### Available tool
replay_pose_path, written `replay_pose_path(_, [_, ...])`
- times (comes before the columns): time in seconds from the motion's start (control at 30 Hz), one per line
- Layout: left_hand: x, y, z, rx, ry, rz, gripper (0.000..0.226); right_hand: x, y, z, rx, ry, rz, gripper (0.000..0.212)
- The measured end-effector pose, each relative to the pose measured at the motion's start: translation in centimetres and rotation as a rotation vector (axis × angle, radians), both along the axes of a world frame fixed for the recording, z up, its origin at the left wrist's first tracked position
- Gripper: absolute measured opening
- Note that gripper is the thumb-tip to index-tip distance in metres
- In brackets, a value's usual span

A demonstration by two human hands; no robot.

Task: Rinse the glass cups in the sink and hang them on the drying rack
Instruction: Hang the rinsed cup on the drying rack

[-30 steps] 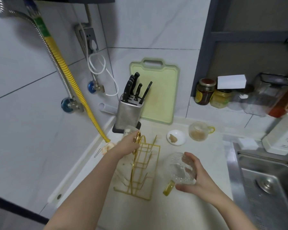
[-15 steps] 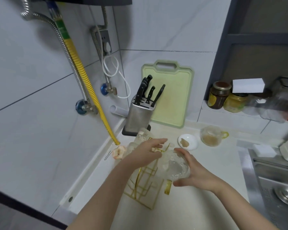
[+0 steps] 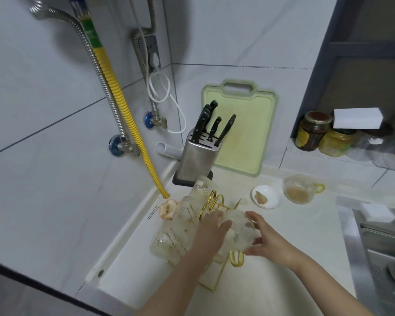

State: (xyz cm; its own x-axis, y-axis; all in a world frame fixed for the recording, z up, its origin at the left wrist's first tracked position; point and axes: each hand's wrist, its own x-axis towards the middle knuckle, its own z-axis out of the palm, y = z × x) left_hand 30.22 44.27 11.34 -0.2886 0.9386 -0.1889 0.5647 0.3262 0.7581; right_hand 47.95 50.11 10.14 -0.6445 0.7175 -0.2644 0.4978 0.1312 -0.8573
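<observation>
A gold wire drying rack [image 3: 216, 202] stands on the white counter, with textured glass cups [image 3: 185, 215] hanging on its left side. A clear textured glass cup [image 3: 240, 233] with a gold handle sits mouth-down against the rack's right side. My left hand [image 3: 211, 233] grips this cup from the left. My right hand [image 3: 263, 238] holds it from the right, fingers spread around its base. Another glass cup [image 3: 299, 189] with a yellow handle and brownish residue stands further back on the counter.
A knife block [image 3: 197, 156] and a green cutting board [image 3: 242, 128] stand at the back wall. A small white dish [image 3: 266, 197] lies behind the rack. An apple core [image 3: 168, 209] lies at the left. The steel sink [image 3: 383, 258] is at the right edge.
My right hand carried the cup from the open counter up to the rack's right side. My left hand left the rack's top and came onto the cup. The camera shifted left.
</observation>
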Motion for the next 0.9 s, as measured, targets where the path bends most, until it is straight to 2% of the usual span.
replay_pose_path(0.07, [0.6,-0.3,-0.7,0.013,0.007,0.038,0.047,-0.3,0.1,-0.8,0.028,-0.020,0.006,0.087])
replay_pose_path(0.3, [1.7,-1.5,-2.8,-0.087,0.055,0.078,0.062,-0.2,0.5,-3.0,0.175,-0.155,0.112,0.090])
replay_pose_path(0.43, [2.2,-1.5,-2.5,-0.097,0.119,0.086,0.054,-0.3,1.1,-3.2,0.234,-0.209,0.125,0.087])
replay_pose_path(0.6, [3.1,-2.1,-2.1,-0.119,0.225,0.068,0.051,0.6,1.1,-3.8,0.182,-0.240,0.117,0.086])
replay_pose_path(0.77, [3.7,-2.5,-1.8,-0.129,0.298,0.112,0.054,1.9,1.2,-3.6,0.107,-0.213,0.073,0.067])
replay_pose_path(0.9, [5.0,-2.9,-1.1,-0.039,0.362,0.170,0.042,3.4,1.2,-3.1,0.110,-0.206,0.058,0.046])
